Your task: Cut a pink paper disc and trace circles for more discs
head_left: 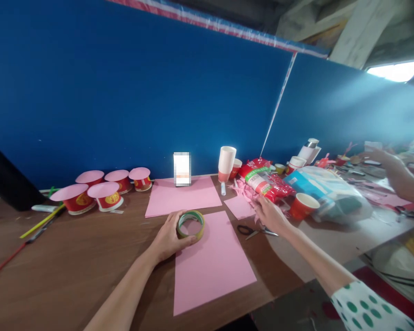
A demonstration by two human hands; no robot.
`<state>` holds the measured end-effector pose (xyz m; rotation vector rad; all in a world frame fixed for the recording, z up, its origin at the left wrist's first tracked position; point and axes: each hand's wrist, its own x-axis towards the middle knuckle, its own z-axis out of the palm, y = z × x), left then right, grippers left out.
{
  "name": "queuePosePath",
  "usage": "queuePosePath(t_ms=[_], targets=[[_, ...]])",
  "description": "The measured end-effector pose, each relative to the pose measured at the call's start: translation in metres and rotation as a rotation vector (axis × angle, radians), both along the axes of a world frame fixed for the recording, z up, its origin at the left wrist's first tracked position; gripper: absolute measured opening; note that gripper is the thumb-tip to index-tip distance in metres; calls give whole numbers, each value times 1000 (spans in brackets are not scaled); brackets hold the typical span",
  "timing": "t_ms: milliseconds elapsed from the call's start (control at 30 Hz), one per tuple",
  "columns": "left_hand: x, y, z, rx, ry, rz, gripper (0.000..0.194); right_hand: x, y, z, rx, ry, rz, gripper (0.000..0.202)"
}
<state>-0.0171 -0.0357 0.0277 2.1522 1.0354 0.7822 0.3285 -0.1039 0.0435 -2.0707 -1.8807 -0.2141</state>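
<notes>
Head view: left hand [168, 235] has a roll of tape [202, 225], thumb on the near side, fingers round the far-left side; grip closed on it. Roll sits over the far-left corner of the near pink sheet [212, 271]; can't tell if it's resting or slightly lifted. Right hand [272, 216] is at the pink paper strips [244, 189], by the right edge of the small pink sheet [238, 208]; fingertips partly lost in the clutter, so can't tell if that grip is pinching anything. Scissors [243, 229] lie on the table [89, 262] just right of the near sheet, blades pointing right. Red packet [262, 179] is beyond the right hand, orange cup [301, 207] to its right, then a clear plastic bag [338, 193]. Large pink sheets [182, 200] lie beyond the roll, with a bright blurred-out rectangle [182, 168] upright at their far edge. Tall white cup stack [227, 161] is right of that. Left side: five red holders [108, 202] topped with pink discs, yellow strip [41, 223] nearer, black cylinder [7, 179] tilted at far left. Another person's arm [398, 177] reaches in at far right.
</notes>
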Motion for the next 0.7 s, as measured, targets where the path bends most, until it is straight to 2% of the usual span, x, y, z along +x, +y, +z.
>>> queuePosePath(t_ms=[133, 300, 467, 700], targets=[[0, 0, 0, 8, 2, -5, 68, -12, 0, 4, -12, 83, 20, 23], [-1, 1, -2, 8, 9, -9, 70, -26, 9, 10, -77, 7, -24, 25], [-2, 2, -5, 12, 16, -7, 69, -34, 23, 13, -137, -11, 54, 25], [-1, 2, -4, 7, 14, -7, 70, -42, 37, 17, -239, -102, -73, 39]])
